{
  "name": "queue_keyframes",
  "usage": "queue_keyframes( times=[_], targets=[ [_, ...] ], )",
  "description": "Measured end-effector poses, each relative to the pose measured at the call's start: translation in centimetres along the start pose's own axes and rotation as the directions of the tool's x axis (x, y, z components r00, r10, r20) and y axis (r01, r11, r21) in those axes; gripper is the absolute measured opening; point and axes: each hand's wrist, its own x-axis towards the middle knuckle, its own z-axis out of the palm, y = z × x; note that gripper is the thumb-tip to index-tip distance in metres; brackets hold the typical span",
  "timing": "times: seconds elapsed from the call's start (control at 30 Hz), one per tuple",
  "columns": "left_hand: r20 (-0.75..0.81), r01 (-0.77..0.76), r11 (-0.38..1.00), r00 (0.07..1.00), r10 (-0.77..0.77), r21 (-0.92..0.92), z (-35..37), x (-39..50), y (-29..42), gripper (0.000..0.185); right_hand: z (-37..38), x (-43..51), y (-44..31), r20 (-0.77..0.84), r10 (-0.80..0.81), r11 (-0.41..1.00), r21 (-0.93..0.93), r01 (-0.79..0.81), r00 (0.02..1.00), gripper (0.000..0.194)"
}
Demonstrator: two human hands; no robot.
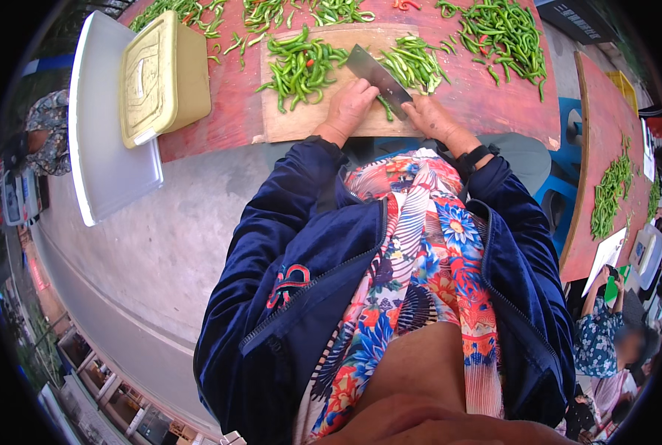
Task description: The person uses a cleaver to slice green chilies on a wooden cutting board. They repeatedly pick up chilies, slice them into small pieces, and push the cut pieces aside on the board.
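Observation:
On a wooden board [292,119] my right hand [432,115] grips the handle end of a cleaver [376,75], whose broad blade points up and to the left. My left hand [353,105] lies beside the blade with fingers curled; a green chili pepper [385,108] sticks out between it and the cleaver, and whether the fingers pinch it cannot be made out. A heap of green chili peppers [303,69], with a red one among them, sits left of the blade. Another pile of green peppers [411,61], some looking slit or cut, lies to its right.
The board rests on a red table [509,117] with more pepper piles [500,36] along its far side. A yellowish lidded plastic box [161,78] and a white bin [108,167] stand at the left. A second red table [603,167] and people [600,339] are at the right.

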Motion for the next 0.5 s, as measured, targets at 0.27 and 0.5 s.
queue_keyframes(
  times=[0.27,0.5],
  targets=[
    [-0.016,0.113,0.991,0.994,-0.112,0.078,-0.3,-1.2,-0.8,0.012,-1.9,-1.5,0.1,-0.083,-0.044,0.995,-0.09,0.036,0.996,0.034],
    [0.072,0.038,0.989,0.996,-0.049,0.139,-0.3,-0.5,-0.2,0.012,-3.4,-3.4,1.0,0.028,-0.134,0.973,-0.185,0.137,0.991,0.031]
  ],
)
